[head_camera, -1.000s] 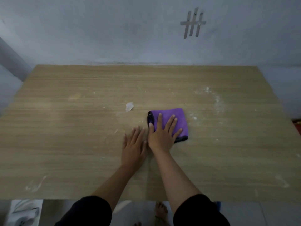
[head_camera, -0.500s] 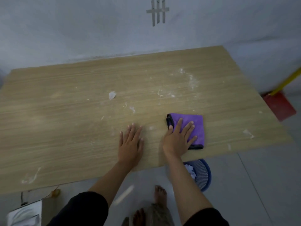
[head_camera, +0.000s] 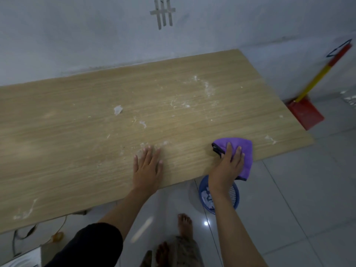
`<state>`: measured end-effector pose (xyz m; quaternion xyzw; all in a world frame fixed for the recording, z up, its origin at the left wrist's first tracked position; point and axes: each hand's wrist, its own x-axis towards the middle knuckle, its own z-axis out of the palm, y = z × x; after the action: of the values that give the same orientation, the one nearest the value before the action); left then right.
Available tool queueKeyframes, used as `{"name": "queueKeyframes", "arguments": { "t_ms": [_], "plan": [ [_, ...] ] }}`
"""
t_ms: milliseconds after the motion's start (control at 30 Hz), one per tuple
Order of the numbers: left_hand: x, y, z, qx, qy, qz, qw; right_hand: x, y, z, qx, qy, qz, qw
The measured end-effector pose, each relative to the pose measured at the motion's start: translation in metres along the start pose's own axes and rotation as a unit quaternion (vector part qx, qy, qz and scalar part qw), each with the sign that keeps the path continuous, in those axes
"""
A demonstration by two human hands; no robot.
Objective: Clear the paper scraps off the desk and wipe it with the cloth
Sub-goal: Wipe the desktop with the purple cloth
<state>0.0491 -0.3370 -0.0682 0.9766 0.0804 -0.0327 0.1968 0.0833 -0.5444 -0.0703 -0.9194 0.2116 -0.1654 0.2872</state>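
Your right hand (head_camera: pixel 229 162) presses flat, fingers spread, on the purple cloth (head_camera: pixel 243 151) at the lower right edge of the desk (head_camera: pixel 77 151); this grip is an open palm, not a pinch. The cloth's lower corner already hangs past the edge, above the blue basket (head_camera: pixel 234 197) on the floor. Your left hand (head_camera: pixel 147 166) lies open and flat at centre frame, holding nothing. To do this stroke well, keep even pressure and sweep crumbs straight over the edge into the basket. One larger paper scrap (head_camera: pixel 117 109) sits left of centre, with white smears (head_camera: pixel 207 89) at upper right: return for those.
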Motion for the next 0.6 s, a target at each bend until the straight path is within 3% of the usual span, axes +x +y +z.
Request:
{"name": "queueKeyframes", "arguments": {
  "t_ms": [133, 300, 433, 600],
  "plan": [
    [-0.001, -0.003, -0.002, -0.009, 0.011, -0.004, 1.0, -0.021, -0.045, 0.007, 0.0, -0.013, -0.135, 0.991],
    [-0.002, -0.01, 0.002, 0.006, 0.03, -0.012, 0.999, -0.06, -0.081, 0.038, -0.041, -0.156, -0.261, 0.952],
    [-0.002, -0.013, 0.002, 0.006, 0.038, -0.008, 0.999, -0.064, -0.059, 0.05, -0.056, -0.175, -0.226, 0.957],
    [0.0, -0.014, 0.0, -0.016, 0.004, -0.012, 1.0, -0.035, -0.019, 0.026, -0.041, -0.101, -0.095, 0.99]
  ]
}}
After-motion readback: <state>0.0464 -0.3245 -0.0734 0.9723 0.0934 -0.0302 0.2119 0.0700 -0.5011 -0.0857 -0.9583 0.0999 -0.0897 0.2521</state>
